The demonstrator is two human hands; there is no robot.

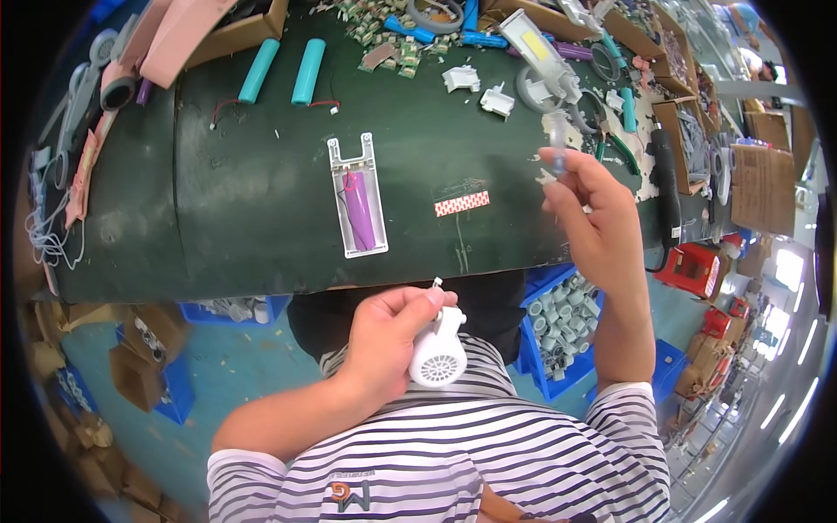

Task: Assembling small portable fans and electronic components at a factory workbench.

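Observation:
My left hand (384,336) is closed around a white fan head (438,359) with a round slotted grille, held in front of the table's near edge. A small white connector (438,281) sticks up by its thumb. Over the right side of the table, my right hand (600,209) is raised, its thumb and fingers pinched together. At its fingertips is a small pale, see-through thing (558,157), smeared by motion. Between the hands on the table lies an open white handle casing (378,228) with a purple battery (361,213) and thin wires inside. Beside it is a red-and-white patterned strip (462,204).
Two teal batteries (309,74) with wires lie at the back left. Small white plastic parts (460,79), circuit boards (384,44) and green-handled pliers (621,152) are farther back. Cardboard boxes (676,144) line the right. Below the table stands a blue bin (545,375) of pale parts.

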